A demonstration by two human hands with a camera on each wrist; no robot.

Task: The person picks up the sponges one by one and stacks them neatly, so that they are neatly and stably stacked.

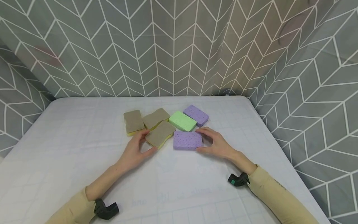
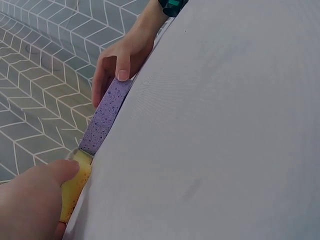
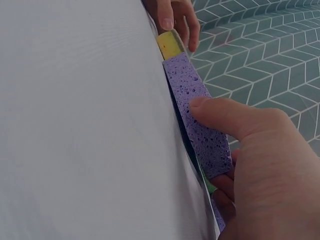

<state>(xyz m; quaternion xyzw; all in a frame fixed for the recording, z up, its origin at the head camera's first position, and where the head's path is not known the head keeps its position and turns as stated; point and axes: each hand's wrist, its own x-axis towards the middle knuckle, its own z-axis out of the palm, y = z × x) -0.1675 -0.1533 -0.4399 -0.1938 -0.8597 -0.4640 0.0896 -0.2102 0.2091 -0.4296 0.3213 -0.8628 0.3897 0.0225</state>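
Observation:
My left hand [image 1: 136, 151] grips the left end of a wavy-edged scrub sponge [image 1: 160, 134], grey on top and yellow underneath, lying flat. In the left wrist view the thumb presses the yellow side [image 2: 79, 185] of that sponge. On the right, my right hand [image 1: 216, 143] holds the right end of a purple sponge [image 1: 187, 140] between thumb and fingers. The right wrist view shows the thumb on the purple sponge's pitted front side [image 3: 187, 82]. These two sponges lie end to end, touching or nearly so.
Behind them lie two more grey-topped scrub sponges, one at left [image 1: 133, 120] and a wavy one [image 1: 155, 118], then a green sponge [image 1: 182, 121] and a second purple sponge [image 1: 196, 114]. All rest on a white-covered table [image 1: 70, 133] that ends at a patterned curtain [image 1: 165, 46].

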